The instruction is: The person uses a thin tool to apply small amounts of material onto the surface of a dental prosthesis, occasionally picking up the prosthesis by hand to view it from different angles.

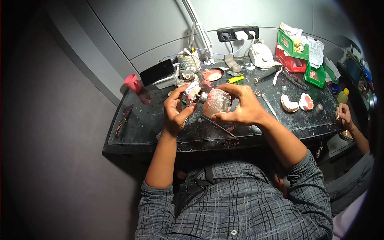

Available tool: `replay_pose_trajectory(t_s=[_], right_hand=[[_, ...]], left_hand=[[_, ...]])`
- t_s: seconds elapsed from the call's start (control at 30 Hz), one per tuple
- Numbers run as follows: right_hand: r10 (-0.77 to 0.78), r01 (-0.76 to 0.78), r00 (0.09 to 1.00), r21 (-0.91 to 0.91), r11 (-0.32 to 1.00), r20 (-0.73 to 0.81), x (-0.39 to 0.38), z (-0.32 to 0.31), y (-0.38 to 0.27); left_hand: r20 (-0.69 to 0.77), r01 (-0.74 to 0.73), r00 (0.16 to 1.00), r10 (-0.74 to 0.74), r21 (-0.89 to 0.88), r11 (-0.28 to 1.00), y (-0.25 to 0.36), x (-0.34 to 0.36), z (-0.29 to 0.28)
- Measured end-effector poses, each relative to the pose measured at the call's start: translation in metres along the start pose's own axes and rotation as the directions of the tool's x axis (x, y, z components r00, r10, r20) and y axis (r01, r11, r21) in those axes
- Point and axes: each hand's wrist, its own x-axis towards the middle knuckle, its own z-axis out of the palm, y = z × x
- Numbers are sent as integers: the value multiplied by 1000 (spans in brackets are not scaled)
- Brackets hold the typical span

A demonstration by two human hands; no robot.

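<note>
Both my hands are raised over the near middle of the dark bench. My left hand (174,111) grips a dental model (191,92) with pinkish wax and white plaster on it. A round glass spirit lamp (216,102), smeared with pink wax, lies tilted in my right hand (247,105), thumb and fingers around its body. Its metal neck (203,97) points left, close by the model; I cannot make out a flame. Below them a thin metal tool (219,128) rests on the bench. A dish of pink wax (212,75) and a yellow-green lighter (236,79) sit beyond my hands.
A black phone (157,73) and a red cup (133,83) stand at the left, with an orange-handled tool (119,127) nearer. To the right lie a knife (270,105), two dental casts (289,103) and a handpiece (266,75). Green bins (315,77) stand behind. Another person's hand (344,115) is at the right edge.
</note>
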Motion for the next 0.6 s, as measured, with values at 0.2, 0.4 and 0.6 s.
replay_pose_trajectory(t_s=[0.2, 0.4, 0.6], right_hand=[[37, -37, 999, 1, 999, -21, 1, -3, -2], [5, -5, 1000, -6, 1000, -12, 2, -2, -1], [2, -2, 1000, 18, 1000, -28, 1, 0, 0]], left_hand=[[-9, -12, 1000, 12, 21, 1000, -1, 0, 0], [3, -20, 1000, 20, 23, 1000, 1, 1, 1], [-4, -18, 1000, 18, 33, 999, 0, 0, 0]])
